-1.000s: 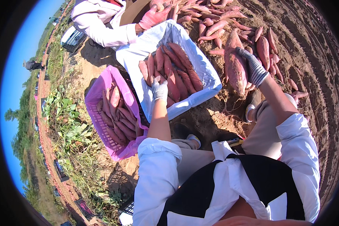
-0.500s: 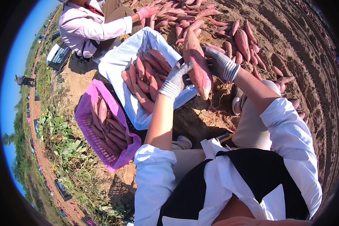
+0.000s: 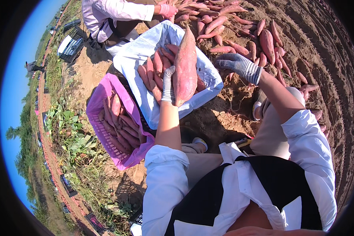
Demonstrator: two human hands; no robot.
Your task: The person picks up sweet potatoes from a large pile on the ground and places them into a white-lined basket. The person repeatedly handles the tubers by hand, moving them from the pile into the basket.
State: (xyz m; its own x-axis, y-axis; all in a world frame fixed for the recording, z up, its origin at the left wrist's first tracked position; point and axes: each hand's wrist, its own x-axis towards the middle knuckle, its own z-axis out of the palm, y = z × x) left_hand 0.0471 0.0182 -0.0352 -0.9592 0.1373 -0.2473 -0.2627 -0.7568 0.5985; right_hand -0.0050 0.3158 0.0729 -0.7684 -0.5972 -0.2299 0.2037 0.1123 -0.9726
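Observation:
My left hand (image 3: 168, 86), in a grey striped glove, grips a large reddish sweet potato (image 3: 185, 67) that points away from me, above the crate with a white liner (image 3: 126, 59). Part of that hand is hidden behind the root. Several smaller sweet potatoes (image 3: 150, 70) lie inside the white-lined crate. My right hand (image 3: 236, 65), also gloved, hovers to the right of the crate near the heap, with its fingers stretched toward the left and nothing seen in them. A crate with a pink-purple liner (image 3: 139, 154) holds more sweet potatoes and stands at the left, against the white-lined one.
Heaped sweet potatoes (image 3: 266, 44) cover the soil at the far side and right. Another person's pink-gloved hand (image 3: 168, 10) reaches into the far heap. A black crate (image 3: 71, 46) sits beyond at the left, and cut vines (image 3: 72, 133) lie along the left side.
The large sweet potato has moved left, from between both hands to over the white-lined crate, in my left hand alone. My right hand has come off it.

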